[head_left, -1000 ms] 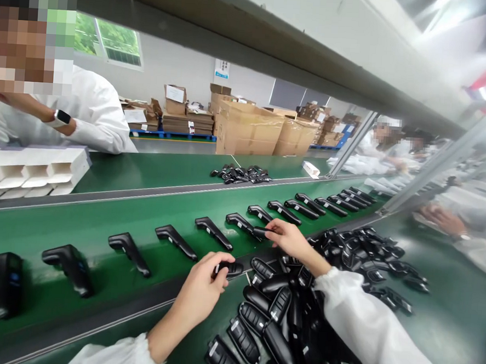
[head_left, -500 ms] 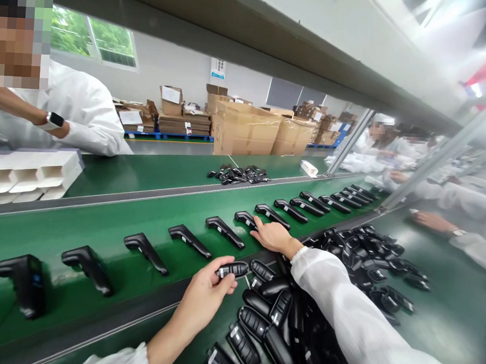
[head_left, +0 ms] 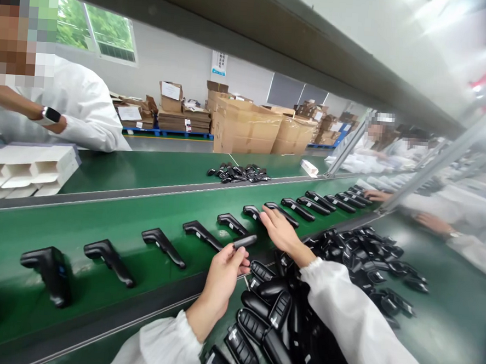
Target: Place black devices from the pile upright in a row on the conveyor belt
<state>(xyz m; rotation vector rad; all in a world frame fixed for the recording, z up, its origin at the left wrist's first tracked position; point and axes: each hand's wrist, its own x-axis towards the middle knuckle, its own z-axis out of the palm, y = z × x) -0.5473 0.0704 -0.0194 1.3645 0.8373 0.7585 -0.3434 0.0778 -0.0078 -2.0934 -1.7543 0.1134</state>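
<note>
Black cover [head_left: 245,241], pinched in the left hand [head_left: 225,271] fingers, could slip toward 12 o'clock onto the belt [head_left: 100,225]; the right hand [head_left: 279,231] lies open on a scanner [head_left: 282,213].

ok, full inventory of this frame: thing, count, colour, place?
handheld units: about a dozen, black, in a row on the belt
belt: one, green, running across the middle
covers pile: many, black, near table under the right arm
far pile: one small heap, black, far table
trays: one stack, white, far left
boxes: many, brown, background floor
co-workers: several, white coats, across and to the right
left hand: holds a black cover over the belt
right hand: on a unit on the belt
</note>
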